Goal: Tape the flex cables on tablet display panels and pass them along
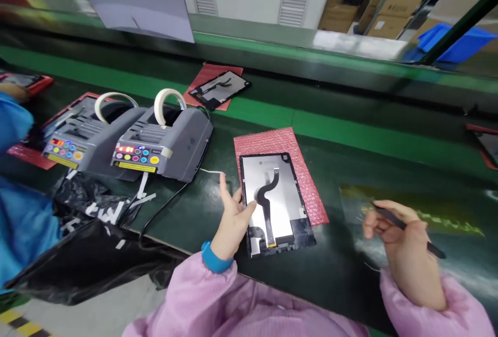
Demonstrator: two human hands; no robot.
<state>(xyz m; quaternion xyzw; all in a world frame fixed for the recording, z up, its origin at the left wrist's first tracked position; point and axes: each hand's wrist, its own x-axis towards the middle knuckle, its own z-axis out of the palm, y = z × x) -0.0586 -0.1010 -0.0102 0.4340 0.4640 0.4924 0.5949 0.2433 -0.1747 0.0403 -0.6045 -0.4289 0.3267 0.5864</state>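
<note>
A tablet screen (284, 212), grey-backed with a curved black flex cable (264, 202), lies partly over a red bubble-wrap sheet (307, 186). My left hand (232, 218) grips its left edge, thumb on top. The raised index finger of that hand touches a thin white strip (211, 171), probably tape. Between the fingers of my right hand (404, 243) is a slim black tool (391, 218), seemingly tweezers. That hand hovers near a transparent yellowish film (451, 218) bearing a row of small pieces. Whether the tool's tip holds anything cannot be made out.
Two grey tape dispensers (167, 140) with white tape rolls stand at left. Below them, a black bag (101, 259) and tape scraps hang over the bench edge. Another tablet screen (221, 88) rests behind on red wrap. A co-worker's blue sleeve (15, 124) shows far left.
</note>
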